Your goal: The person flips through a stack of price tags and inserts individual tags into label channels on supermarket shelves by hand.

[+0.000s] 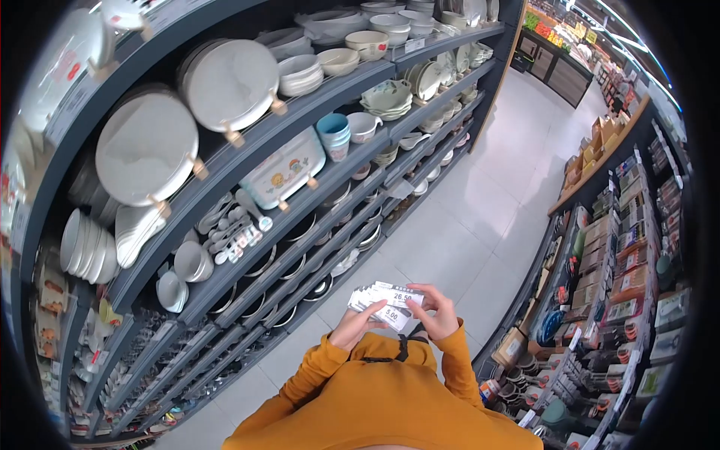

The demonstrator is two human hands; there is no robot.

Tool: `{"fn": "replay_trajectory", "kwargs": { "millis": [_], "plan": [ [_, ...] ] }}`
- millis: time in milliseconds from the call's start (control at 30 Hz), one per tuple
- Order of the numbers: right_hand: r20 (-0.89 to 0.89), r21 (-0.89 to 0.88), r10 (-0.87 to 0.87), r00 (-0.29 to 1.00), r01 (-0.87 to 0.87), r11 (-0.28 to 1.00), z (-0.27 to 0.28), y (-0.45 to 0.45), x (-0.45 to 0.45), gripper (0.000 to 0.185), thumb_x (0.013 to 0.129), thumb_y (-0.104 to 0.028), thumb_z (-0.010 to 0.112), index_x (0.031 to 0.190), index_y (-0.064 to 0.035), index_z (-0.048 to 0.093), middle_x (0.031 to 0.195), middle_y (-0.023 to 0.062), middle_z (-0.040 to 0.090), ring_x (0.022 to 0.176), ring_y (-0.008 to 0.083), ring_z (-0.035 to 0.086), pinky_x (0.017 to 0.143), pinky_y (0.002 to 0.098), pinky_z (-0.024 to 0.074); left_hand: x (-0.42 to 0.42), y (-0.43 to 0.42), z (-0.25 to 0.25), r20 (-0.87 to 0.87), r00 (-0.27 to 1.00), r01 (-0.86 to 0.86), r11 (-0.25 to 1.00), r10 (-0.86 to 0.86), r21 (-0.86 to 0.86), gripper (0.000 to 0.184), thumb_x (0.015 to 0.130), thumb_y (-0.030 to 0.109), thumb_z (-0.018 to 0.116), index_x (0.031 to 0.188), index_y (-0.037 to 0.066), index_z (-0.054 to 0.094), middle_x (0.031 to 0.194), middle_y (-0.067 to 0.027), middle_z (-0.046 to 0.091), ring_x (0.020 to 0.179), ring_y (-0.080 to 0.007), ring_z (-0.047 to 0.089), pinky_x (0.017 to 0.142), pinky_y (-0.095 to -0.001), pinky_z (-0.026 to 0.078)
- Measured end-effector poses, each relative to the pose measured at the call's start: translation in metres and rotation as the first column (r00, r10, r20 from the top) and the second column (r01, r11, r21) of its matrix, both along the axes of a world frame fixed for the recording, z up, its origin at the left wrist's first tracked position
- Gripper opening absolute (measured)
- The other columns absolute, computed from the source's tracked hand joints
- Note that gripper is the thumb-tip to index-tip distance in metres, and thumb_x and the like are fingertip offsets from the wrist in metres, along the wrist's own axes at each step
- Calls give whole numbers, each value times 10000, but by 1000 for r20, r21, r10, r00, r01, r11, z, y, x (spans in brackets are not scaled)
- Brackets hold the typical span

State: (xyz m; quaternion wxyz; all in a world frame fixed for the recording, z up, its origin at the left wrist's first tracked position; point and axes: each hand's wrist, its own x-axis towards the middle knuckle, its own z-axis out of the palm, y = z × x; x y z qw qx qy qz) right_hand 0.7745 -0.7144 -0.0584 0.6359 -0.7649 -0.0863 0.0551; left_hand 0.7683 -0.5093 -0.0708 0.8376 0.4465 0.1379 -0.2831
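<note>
A fanned stack of white price labels (pixel 391 317) is held in front of my body, over the aisle floor. My left hand (pixel 352 324) is closed on the stack's left side, with the thumb lying across the labels. On the upper right, my right hand (pixel 437 311) pinches a label printed 26.50 (pixel 403 297) between thumb and fingers. Below it another label shows 5.00. The remaining labels overlap, and their print is too small to read.
Left of me, a dark shelf unit (pixel 330 88) carries white plates (pixel 229 84), bowls (pixel 301 73), blue cups (pixel 334 135) and spoons. On the right, another shelf (pixel 600 300) holds packaged kitchen goods. Between them a tiled aisle (pixel 457 225) leads to a produce stand (pixel 551 56).
</note>
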Motion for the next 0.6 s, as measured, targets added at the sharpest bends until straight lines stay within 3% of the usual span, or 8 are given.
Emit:
{"fn": "replay_trajectory", "kwargs": {
  "millis": [267,433,600],
  "plan": [
    [-37,-3,-66,997,66,998,-4,-112,106,287,886,-74,647,1164,-16,606,676,35,595,571,48,547,530,205,434,114,-109,-3,-32,997,68,997,-69,-34,298,956,171,568,1236,76,535,1125,-35,633,952,-117,628,686,-250,526],
    [-56,51,-129,990,132,990,14,-220,185,284,901,-66,626,1178,-8,592,714,37,620,618,53,566,566,201,464,204,-228,20,90,978,190,982,-191,15,325,958,180,569,1262,78,514,1164,-42,611,991,-126,618,714,-259,532],
    [12,-66,-167,986,167,984,42,-306,260,280,912,-89,620,1173,7,586,803,55,654,660,73,597,600,224,492,270,-308,27,48,989,148,976,-142,-157,319,957,166,566,1262,85,517,1175,-35,607,1029,-129,607,781,-290,536]
  ]
}}
